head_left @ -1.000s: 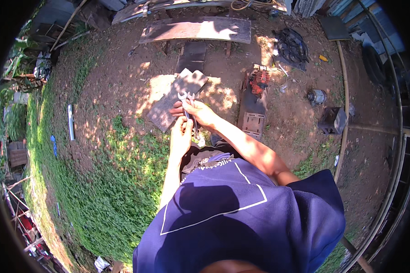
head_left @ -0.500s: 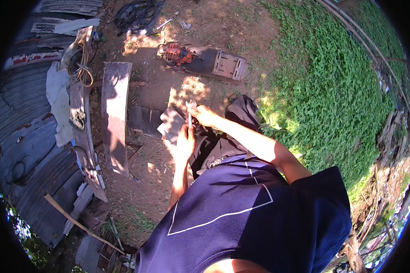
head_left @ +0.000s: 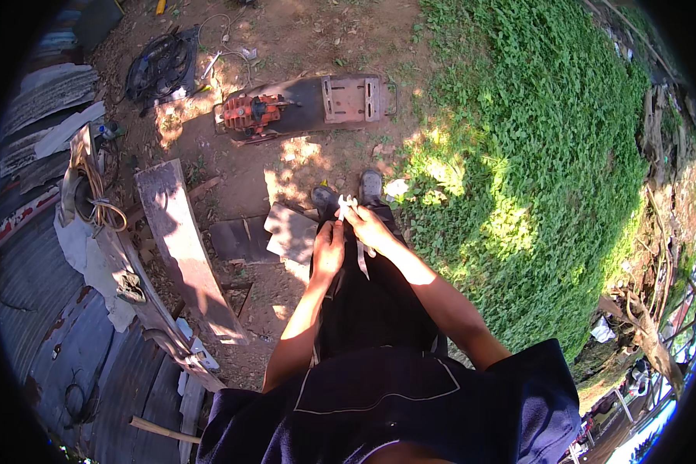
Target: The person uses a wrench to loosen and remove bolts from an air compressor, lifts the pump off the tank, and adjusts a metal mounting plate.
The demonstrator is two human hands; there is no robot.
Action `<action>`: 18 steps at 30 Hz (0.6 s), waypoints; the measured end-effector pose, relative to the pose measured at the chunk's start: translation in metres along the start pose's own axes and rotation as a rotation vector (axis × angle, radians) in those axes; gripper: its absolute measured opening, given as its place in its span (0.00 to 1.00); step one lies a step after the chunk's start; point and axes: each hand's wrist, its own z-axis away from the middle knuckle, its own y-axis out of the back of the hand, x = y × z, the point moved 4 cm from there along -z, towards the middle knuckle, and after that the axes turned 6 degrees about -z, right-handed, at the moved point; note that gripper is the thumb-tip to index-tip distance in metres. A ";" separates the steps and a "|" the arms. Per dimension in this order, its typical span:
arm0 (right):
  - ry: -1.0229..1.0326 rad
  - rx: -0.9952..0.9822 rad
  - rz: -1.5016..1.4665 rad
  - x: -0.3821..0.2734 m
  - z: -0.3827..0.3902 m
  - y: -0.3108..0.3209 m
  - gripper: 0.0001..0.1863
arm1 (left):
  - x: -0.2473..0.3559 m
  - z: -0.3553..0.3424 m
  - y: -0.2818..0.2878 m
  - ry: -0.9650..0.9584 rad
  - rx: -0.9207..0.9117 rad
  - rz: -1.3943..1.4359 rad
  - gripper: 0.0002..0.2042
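Observation:
In front of my dark trousers, both hands close together hold a silvery metal wrench [head_left: 343, 203] with a forked end pointing away from me. My left hand [head_left: 329, 247] is closed around its lower part. The fingers of my right hand [head_left: 365, 226] pinch it near the forked end. Below my right hand hangs a pale, narrow strip [head_left: 362, 260]; I cannot make out whether it is held or part of my clothing. My two dark shoes [head_left: 371, 184] show just beyond my hands.
An orange-red engine [head_left: 254, 114] sits on a long metal base [head_left: 354, 99] ahead. Grey flat pieces [head_left: 290, 232] lie left of my feet. Further left are a long board [head_left: 185, 247], a coiled cable [head_left: 104, 213] and corrugated sheets [head_left: 42, 301]. Green plants [head_left: 533, 170] cover the right side.
I have risen from a bent, low posture to standing, and my shoes have come into view. My hands stay together on the wrench; the engine now appears further left.

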 end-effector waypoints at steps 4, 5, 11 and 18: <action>-0.011 0.074 -0.102 0.037 -0.070 0.032 0.17 | -0.055 -0.066 -0.026 0.203 0.089 0.180 0.25; -0.058 0.099 -0.136 0.053 -0.092 0.041 0.18 | -0.064 -0.088 -0.031 0.199 0.107 0.209 0.27; 0.032 0.017 -0.119 0.137 -0.230 0.099 0.12 | -0.170 -0.241 -0.084 0.145 0.137 0.230 0.30; 0.109 -0.207 0.272 0.163 -0.352 0.135 0.13 | -0.253 -0.390 -0.134 -0.329 0.075 0.270 0.22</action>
